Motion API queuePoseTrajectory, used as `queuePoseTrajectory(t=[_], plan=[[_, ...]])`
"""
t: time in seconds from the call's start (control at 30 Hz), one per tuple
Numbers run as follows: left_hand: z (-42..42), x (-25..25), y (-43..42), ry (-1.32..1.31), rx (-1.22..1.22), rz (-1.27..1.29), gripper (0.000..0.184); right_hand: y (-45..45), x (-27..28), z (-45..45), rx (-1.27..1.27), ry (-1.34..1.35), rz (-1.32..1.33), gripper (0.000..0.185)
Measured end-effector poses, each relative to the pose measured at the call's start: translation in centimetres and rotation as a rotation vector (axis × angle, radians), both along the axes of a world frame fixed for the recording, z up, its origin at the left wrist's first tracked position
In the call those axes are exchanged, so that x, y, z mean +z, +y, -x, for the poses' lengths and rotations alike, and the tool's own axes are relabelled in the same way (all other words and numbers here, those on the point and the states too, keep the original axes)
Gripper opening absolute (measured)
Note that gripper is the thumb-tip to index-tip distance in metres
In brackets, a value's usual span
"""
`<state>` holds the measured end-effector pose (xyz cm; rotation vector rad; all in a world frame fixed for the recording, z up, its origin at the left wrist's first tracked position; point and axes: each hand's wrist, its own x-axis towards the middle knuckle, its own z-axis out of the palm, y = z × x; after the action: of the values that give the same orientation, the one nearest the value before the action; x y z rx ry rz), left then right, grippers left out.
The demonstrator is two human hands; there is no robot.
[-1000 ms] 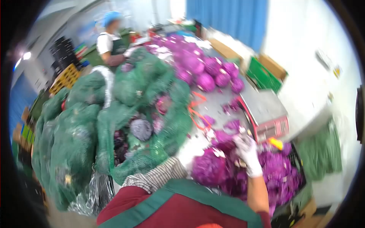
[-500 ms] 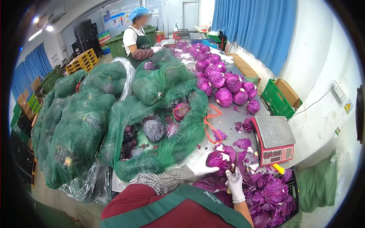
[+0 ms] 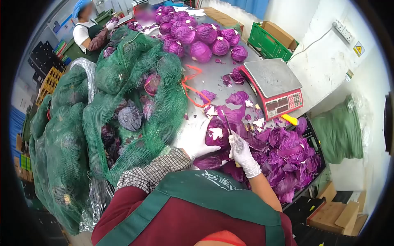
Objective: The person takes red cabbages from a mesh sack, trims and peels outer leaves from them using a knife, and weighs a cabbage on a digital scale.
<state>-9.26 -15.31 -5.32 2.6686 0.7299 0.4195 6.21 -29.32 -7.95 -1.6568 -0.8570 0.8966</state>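
"Where's the cabbage, and what are your hands doing?"

"The cabbage (image 3: 217,137) sits at twelve o'clock from my chest, low over the metal table (image 3: 221,80). My left hand (image 3: 192,138) is curled against its side, thumb at seven o'clock, fingers near nine. My right hand (image 3: 241,152), at the cabbage's four o'clock, is closed around the handle of a knife (image 3: 226,121)."

"What worries you?"

"That blade, mostly. It points up towards twelve along the cabbage's right side, and I can't tell whether it's touching. If it slipped across from three o'clock, it could reach my left fingers, and a thin glove (image 3: 251,168) probably wouldn't stop it."

"Why would it slip?"

"The round head could roll if my left hand eased off; smooth outer leaves might make that likelier. Loose leaves (image 3: 289,160) crowd in from three to four o'clock, so my right wrist could snag there. A careless swing towards two could also knock the scale (image 3: 273,88)."

"And how does the cabbage look?"

"Deep purple, rounded, with a pale, ragged white patch facing up. My hand hides its left flank, so I can't judge that side."
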Motion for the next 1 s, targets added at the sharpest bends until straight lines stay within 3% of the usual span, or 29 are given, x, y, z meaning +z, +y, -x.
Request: queuePoseTrajectory(t=[0.17,0.3,0.33,0.53,0.63,0.8,0.93,1.0], plan=[[-0.4,0.3,0.1,-0.028,-0.035,0.050,0.099,0.2,-2.7,0.3,0.009,-0.243,-0.065,0.049],[-0.3,-0.4,-0.1,-0.068,-0.032,0.019,0.101,0.1,-1.7,0.7,0.046,-0.497,-0.083,0.054],[-0.4,-0.2,-0.3,-0.066,-0.028,0.007,0.101,0.1,0.9,0.7,0.104,-0.361,0.034,0.055],[-0.6,0.4,-0.8,-0.042,-0.010,-0.086,0.101,0.6,0.9,0.5,0.159,-0.560,0.120,0.057],[-0.7,0.7,-0.8,-0.038,-0.015,-0.056,0.098,1.3,0.6,0.5,0.120,-0.517,0.155,0.055],[-1.4,3.9,0.4,0.019,-0.033,0.028,0.091,2.8,-2.4,-1.0,0.180,-0.533,-0.084,0.045],[-2.3,3.0,-0.6,0.101,0.050,0.052,0.098,4.7,-0.3,-3.0,0.166,-0.480,0.229,0.031],[-2.8,0.4,-0.7,0.079,0.055,0.094,0.099,5.8,-0.3,-4.3,0.142,-0.449,0.228,0.029]])
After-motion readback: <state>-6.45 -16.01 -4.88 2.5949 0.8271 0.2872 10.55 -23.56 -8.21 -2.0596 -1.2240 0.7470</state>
